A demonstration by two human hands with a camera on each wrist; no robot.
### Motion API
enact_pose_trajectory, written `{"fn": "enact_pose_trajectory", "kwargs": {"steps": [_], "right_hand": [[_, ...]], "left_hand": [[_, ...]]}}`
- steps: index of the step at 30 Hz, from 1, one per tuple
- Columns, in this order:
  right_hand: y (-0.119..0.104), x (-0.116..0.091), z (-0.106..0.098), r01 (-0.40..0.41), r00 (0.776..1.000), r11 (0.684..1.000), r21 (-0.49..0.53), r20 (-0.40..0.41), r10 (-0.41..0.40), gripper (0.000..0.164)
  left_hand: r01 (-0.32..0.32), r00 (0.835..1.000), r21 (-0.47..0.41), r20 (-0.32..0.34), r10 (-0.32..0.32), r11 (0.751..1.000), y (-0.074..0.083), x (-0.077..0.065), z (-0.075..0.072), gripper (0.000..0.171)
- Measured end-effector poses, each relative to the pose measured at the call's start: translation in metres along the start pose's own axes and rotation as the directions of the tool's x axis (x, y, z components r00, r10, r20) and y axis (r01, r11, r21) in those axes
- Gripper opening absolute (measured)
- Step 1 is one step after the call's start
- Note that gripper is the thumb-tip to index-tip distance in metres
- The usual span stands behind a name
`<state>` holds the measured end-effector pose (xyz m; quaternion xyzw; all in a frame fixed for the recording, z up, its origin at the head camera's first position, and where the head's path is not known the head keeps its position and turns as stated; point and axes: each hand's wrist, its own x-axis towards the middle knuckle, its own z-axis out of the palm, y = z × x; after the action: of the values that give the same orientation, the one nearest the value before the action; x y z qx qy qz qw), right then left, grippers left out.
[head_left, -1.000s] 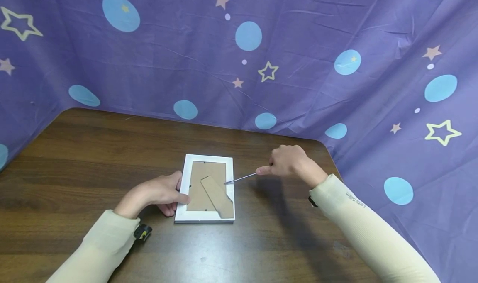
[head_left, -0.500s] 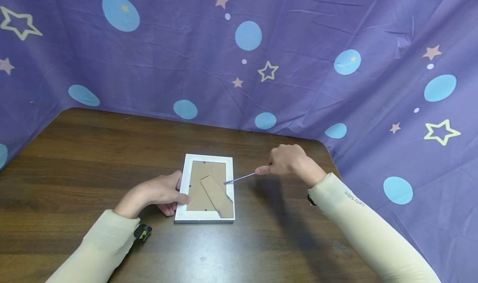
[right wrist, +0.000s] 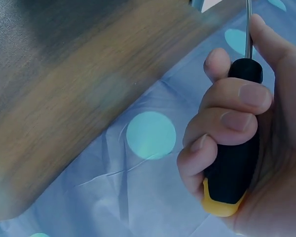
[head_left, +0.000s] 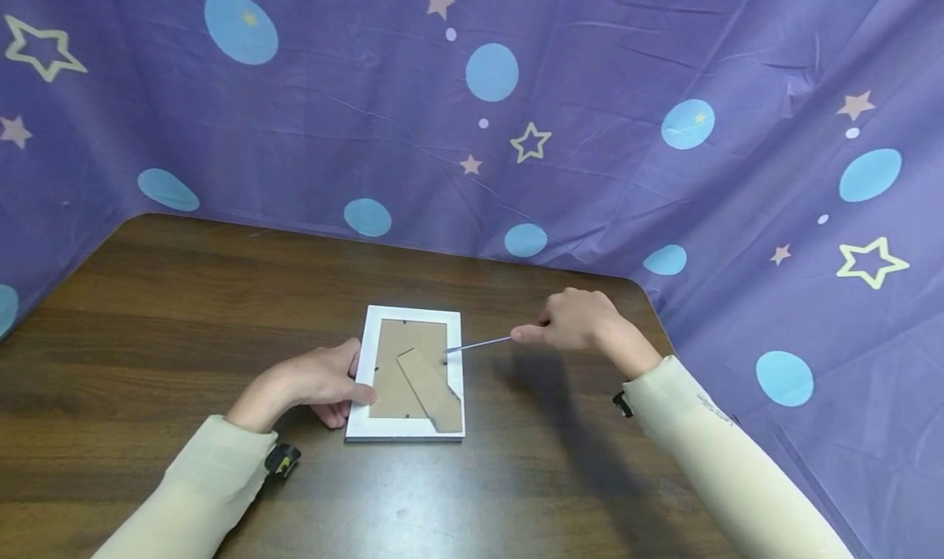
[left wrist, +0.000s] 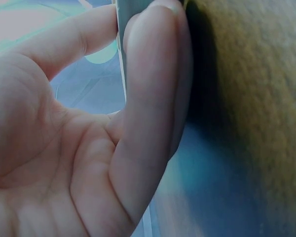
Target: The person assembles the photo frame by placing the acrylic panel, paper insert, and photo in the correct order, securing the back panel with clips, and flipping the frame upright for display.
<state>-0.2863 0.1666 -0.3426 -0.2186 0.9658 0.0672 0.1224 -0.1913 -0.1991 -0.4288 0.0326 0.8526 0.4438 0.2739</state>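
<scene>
A white picture frame (head_left: pixel 360 415) lies face down on the table, its brown backing board (head_left: pixel 391 387) and slanted stand leg (head_left: pixel 428 383) showing. Small dark tabs sit along the board's edges. At the left side my left hand (head_left: pixel 313 383) grips the frame, thumb on top and fingers at its outer edge; the left wrist view shows this hand (left wrist: pixel 148 89) close up. My right hand (head_left: pixel 578 320) holds a screwdriver (head_left: pixel 483 343), whose tip is at the board's right edge, just above the tab there. Its black and yellow handle (right wrist: pixel 232 173) lies in the curled fingers.
The brown wooden table (head_left: pixel 221 297) extends around the frame. A purple curtain (head_left: pixel 332 116) with stars and blue spots hangs behind it and along both sides.
My right hand has shifted slightly right, and the screwdriver's tip has moved a little up from the right tab. My left hand and the picture frame have stayed put.
</scene>
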Motion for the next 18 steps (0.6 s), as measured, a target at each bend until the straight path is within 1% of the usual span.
{"fn": "enact_pose_trajectory", "kwargs": {"steps": [3, 5, 8, 10, 13, 18], "right_hand": [[0.005, -0.004, 0.000, -0.031, 0.999, 0.998, 0.051, -0.009, 0.031, 0.066], [0.009, -0.006, 0.002, -0.055, 0.998, 0.993, 0.103, 0.000, 0.055, 0.069], [0.016, -0.010, 0.009, -0.091, 0.996, 0.974, 0.207, 0.014, 0.090, 0.070], [0.022, -0.013, 0.015, -0.112, 0.994, 0.952, 0.284, 0.014, 0.112, 0.067], [0.030, -0.017, 0.028, -0.122, 0.990, 0.912, 0.392, -0.012, 0.137, 0.064], [0.040, -0.022, 0.053, -0.117, 0.983, 0.832, 0.543, -0.055, 0.174, 0.062]], "left_hand": [[-0.001, 1.000, 0.006, 0.000, 0.001, 1.000, 0.000, -0.001, -0.001, 0.042], [-0.001, 1.000, 0.010, 0.000, 0.001, 1.000, 0.000, -0.001, -0.001, 0.042], [-0.003, 1.000, 0.012, 0.001, 0.003, 1.000, 0.001, -0.001, -0.001, 0.043], [-0.004, 1.000, 0.006, 0.003, 0.004, 1.000, 0.001, -0.001, -0.001, 0.043], [-0.005, 1.000, -0.002, 0.005, 0.005, 1.000, 0.001, -0.001, -0.001, 0.042], [-0.003, 1.000, -0.011, 0.011, 0.003, 1.000, 0.001, -0.002, -0.001, 0.042]]}}
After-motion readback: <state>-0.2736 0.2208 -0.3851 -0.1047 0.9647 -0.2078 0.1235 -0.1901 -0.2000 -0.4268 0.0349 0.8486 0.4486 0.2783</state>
